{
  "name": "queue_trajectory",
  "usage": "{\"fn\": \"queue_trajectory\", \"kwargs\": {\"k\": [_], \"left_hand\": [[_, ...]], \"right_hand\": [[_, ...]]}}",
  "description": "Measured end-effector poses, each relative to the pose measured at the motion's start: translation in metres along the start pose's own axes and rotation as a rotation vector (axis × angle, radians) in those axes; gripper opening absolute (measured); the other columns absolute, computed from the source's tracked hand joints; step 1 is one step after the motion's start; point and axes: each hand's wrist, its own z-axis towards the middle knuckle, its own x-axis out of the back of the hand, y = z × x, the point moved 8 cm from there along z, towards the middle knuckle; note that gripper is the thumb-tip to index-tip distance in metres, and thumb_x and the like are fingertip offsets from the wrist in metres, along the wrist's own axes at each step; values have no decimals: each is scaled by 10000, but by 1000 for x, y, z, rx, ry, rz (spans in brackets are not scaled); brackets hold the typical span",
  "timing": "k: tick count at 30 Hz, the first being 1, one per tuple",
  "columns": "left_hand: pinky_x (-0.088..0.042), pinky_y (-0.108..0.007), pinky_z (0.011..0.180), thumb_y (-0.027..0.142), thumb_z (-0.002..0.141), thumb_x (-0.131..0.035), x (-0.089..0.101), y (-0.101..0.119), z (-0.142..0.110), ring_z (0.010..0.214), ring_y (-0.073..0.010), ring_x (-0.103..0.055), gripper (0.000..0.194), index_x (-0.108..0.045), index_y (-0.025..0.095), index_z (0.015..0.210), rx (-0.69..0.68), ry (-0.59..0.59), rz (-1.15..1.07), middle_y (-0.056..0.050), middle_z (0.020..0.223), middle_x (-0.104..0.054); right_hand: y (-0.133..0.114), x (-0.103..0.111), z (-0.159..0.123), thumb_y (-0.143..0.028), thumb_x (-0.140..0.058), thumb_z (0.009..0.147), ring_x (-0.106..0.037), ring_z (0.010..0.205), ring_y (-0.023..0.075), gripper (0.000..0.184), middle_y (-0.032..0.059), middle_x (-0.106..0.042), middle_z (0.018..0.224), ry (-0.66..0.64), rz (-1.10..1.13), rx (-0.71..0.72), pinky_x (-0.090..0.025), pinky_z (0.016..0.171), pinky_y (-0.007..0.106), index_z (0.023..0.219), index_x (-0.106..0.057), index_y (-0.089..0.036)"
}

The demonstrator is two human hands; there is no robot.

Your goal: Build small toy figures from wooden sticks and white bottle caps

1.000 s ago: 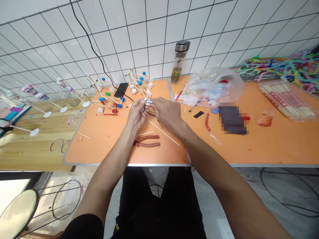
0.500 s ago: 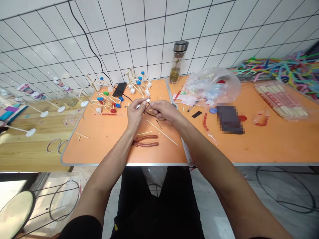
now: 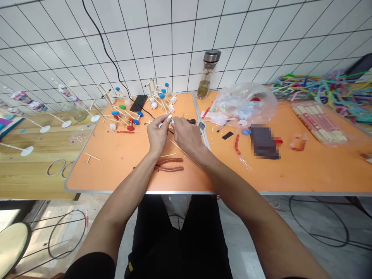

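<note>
Between the thumb and fingers of my left hand is a small white piece, too small to name surely. My right hand is closed right beside it, its fingertips meeting the left hand's. What the right fingers grip is hidden; a dark object shows just behind them. Below both hands, pliers with red-brown handles lie on the orange table. Thin wooden sticks lie near them, one partly under my right forearm.
Stick frames with blue, red and white caps stand at the back left by a black phone. A glass bottle stands against the wall. To the right are a plastic bag, a dark pixelated item and packed sticks.
My right hand has turned over, its back now facing up, and closed in against the left hand. The left hand still pinches the white piece. The view has shifted slightly.
</note>
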Motion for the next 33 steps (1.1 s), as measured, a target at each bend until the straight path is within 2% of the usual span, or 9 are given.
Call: {"fn": "queue_trajectory", "kwargs": {"k": [5,9,11,14,18,22,27,30,33], "left_hand": [[-389,-195,507,310,885,-913,-1,-3,4,534,-79,-488,161,-926,212,1013,19,-61,-58,24,635,-678],[-328,-191,476,346,853,-943,-4,-8,8,504,-62,-439,208,-928,210,1010,88,-118,-152,27,614,-644],[-320,-191,479,341,851,-943,-4,-9,8,504,-58,-429,201,-928,203,996,87,-108,-150,27,612,-638],[-326,-194,499,326,872,-924,-2,-11,6,513,-61,-420,186,-931,201,1010,58,-57,-80,44,580,-596],[-324,-199,499,315,878,-910,1,-13,3,516,-65,-417,182,-932,205,1022,82,11,-60,50,591,-589],[-284,-195,478,332,867,-926,-4,-10,4,490,-64,-396,194,-932,205,1014,132,-38,-120,57,538,-541],[-294,-193,471,339,869,-944,-6,-4,6,484,-60,-425,202,-929,203,1017,137,-103,-190,41,558,-583],[-309,-193,481,341,871,-948,-5,-4,8,490,-63,-438,218,-928,214,1047,144,-93,-183,50,554,-567],[-314,-201,499,327,866,-946,-1,-5,8,499,-63,-428,203,-929,215,1034,130,-64,-135,53,562,-572]], "right_hand": [[14,2,8,-313,-464,1110,-583,734,205,280,89,-689,880,-82,461,-84,-379,638,296,957,-668,-198],[18,-25,8,-391,-514,1047,-151,523,113,223,-66,-410,693,-592,1220,-301,-164,497,242,1004,-634,-208],[23,-24,10,-415,-534,1050,-176,517,111,237,-62,-427,701,-497,1189,-324,-173,501,248,981,-632,-210],[22,-3,9,-346,-504,1097,-521,667,177,283,46,-626,795,-96,558,-156,-333,616,284,935,-683,-198],[0,6,-2,-273,-398,1157,-700,1003,287,354,156,-774,1210,76,-65,3,-393,754,344,1286,-720,-205],[15,4,7,-306,-489,1117,-564,748,196,269,67,-671,888,-84,470,-103,-362,657,293,978,-691,-193],[16,-21,4,-282,-399,1110,-61,561,114,254,-86,-324,710,-638,1455,-457,-98,477,211,1022,-618,-185],[13,-22,5,-265,-483,1057,-62,562,102,164,-87,-334,720,-635,1587,-458,-100,465,184,1033,-621,-181],[17,-22,7,-307,-516,1055,-201,540,112,165,-47,-432,733,-435,1269,-333,-181,484,210,1012,-632,-197]]}}
